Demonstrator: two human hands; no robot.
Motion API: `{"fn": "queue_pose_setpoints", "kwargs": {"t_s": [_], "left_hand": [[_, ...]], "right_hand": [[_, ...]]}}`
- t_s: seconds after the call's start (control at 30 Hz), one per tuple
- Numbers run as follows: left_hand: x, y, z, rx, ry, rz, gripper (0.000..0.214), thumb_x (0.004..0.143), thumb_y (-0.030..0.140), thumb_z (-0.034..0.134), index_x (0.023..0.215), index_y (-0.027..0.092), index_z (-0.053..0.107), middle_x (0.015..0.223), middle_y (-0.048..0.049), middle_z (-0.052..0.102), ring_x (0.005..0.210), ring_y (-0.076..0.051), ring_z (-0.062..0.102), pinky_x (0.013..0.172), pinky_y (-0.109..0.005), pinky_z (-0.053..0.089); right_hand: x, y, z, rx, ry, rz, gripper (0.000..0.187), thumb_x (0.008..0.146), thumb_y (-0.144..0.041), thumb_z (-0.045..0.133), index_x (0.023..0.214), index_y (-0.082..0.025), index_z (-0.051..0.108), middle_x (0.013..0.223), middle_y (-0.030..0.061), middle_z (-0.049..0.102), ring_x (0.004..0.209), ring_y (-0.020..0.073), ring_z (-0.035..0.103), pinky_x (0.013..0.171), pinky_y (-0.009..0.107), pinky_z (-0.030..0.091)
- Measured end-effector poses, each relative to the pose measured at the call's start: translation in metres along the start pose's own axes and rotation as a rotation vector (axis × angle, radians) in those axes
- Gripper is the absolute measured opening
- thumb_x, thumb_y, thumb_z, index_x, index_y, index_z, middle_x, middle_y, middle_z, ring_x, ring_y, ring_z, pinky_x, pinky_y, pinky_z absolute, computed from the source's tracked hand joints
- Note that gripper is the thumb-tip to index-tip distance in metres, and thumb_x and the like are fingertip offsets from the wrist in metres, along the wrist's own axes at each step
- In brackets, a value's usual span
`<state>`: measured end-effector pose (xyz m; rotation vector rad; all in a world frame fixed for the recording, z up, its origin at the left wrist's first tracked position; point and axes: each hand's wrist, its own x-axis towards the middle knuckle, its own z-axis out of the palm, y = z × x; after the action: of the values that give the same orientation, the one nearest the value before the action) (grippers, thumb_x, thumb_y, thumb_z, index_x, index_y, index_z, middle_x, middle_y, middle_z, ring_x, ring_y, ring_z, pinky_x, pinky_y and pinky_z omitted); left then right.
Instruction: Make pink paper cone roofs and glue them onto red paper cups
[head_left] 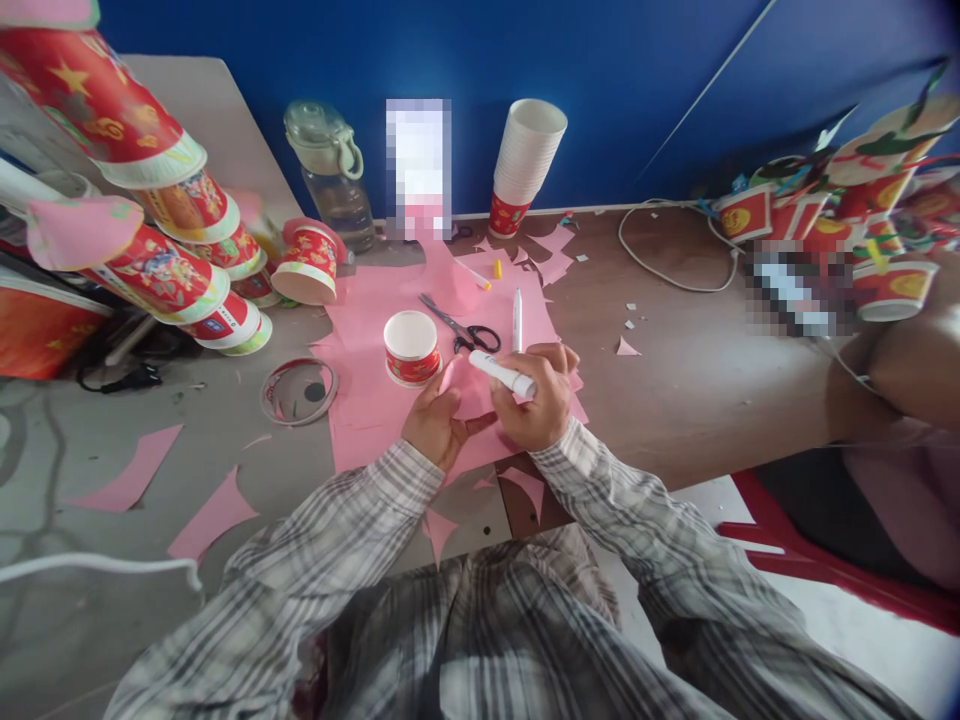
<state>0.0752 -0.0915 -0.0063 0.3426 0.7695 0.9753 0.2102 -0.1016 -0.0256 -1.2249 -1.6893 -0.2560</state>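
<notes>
My left hand is closed on the edge of a pink paper piece, low over the pink sheet. In my right hand is a thick white tube, like a glue stick or a fat marker; I cannot tell which. It slants over the paper piece, one end toward my left hand. Just beyond my left hand stands a short red-and-white paper cup. Black scissors lie behind the tube, with a white marker to their right.
A stack of white cups and a water jug stand by the blue wall. Stacked red cups tower at left, near a tape roll. Paper scraps lie about. At right are a cable, more cups and another person's arm.
</notes>
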Motion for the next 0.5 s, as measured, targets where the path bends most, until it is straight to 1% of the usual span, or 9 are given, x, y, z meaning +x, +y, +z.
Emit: {"fn": "queue_pose_setpoints", "kwargs": {"t_s": [0.07, 0.13, 0.23, 0.3, 0.43, 0.5], "left_hand": [[0.000, 0.000, -0.001, -0.006, -0.012, 0.014, 0.050, 0.063, 0.010, 0.050, 0.109, 0.030, 0.048, 0.092, -0.0001, 0.058, 0.077, -0.015, 0.056, 0.071, -0.042, 0.053], [-0.001, -0.001, -0.001, 0.001, -0.014, 0.037, 0.050, 0.064, 0.010, 0.049, 0.111, 0.029, 0.047, 0.086, 0.0000, 0.059, 0.072, -0.013, 0.056, 0.069, -0.039, 0.054], [-0.001, -0.003, 0.000, 0.010, 0.018, 0.051, 0.047, 0.065, 0.009, 0.047, 0.110, 0.026, 0.049, 0.082, -0.0011, 0.059, 0.072, -0.014, 0.056, 0.067, -0.040, 0.054], [0.000, -0.003, 0.001, 0.003, 0.030, 0.053, 0.046, 0.065, 0.009, 0.046, 0.108, 0.026, 0.050, 0.087, -0.0020, 0.060, 0.077, -0.016, 0.057, 0.069, -0.043, 0.053], [0.000, -0.002, 0.001, -0.021, 0.002, 0.042, 0.043, 0.066, 0.010, 0.047, 0.105, 0.027, 0.052, 0.111, -0.0032, 0.054, 0.089, -0.021, 0.057, 0.074, -0.048, 0.051], [0.000, -0.001, 0.001, -0.060, 0.053, 0.016, 0.043, 0.065, 0.009, 0.048, 0.104, 0.027, 0.053, 0.113, -0.0031, 0.053, 0.089, -0.020, 0.057, 0.075, -0.048, 0.051]], "right_hand": [[-0.001, -0.004, -0.001, 0.051, -0.045, -0.021, 0.020, 0.081, -0.026, 0.063, 0.101, -0.029, 0.062, 0.078, -0.0021, 0.075, 0.079, 0.0224, 0.062, 0.083, 0.045, 0.044], [-0.003, -0.007, 0.001, 0.082, -0.103, -0.057, 0.020, 0.081, -0.026, 0.063, 0.101, -0.029, 0.063, 0.079, -0.0025, 0.076, 0.079, 0.0216, 0.062, 0.083, 0.043, 0.044], [-0.004, -0.007, 0.006, 0.049, -0.116, -0.077, 0.015, 0.083, -0.025, 0.064, 0.098, -0.026, 0.064, 0.076, -0.0023, 0.075, 0.077, 0.0196, 0.062, 0.084, 0.041, 0.041], [-0.005, -0.005, 0.009, -0.008, -0.099, -0.063, 0.012, 0.084, -0.026, 0.064, 0.096, -0.025, 0.064, 0.073, -0.0023, 0.074, 0.077, 0.0192, 0.062, 0.085, 0.041, 0.039], [-0.004, 0.001, 0.006, -0.121, -0.059, -0.011, 0.012, 0.084, -0.025, 0.063, 0.096, -0.025, 0.064, 0.075, -0.0024, 0.076, 0.078, 0.0199, 0.064, 0.086, 0.041, 0.038], [-0.003, 0.003, 0.003, -0.152, -0.008, 0.019, 0.012, 0.083, -0.024, 0.063, 0.096, -0.025, 0.064, 0.076, -0.0022, 0.075, 0.077, 0.0202, 0.064, 0.085, 0.041, 0.039]]}}
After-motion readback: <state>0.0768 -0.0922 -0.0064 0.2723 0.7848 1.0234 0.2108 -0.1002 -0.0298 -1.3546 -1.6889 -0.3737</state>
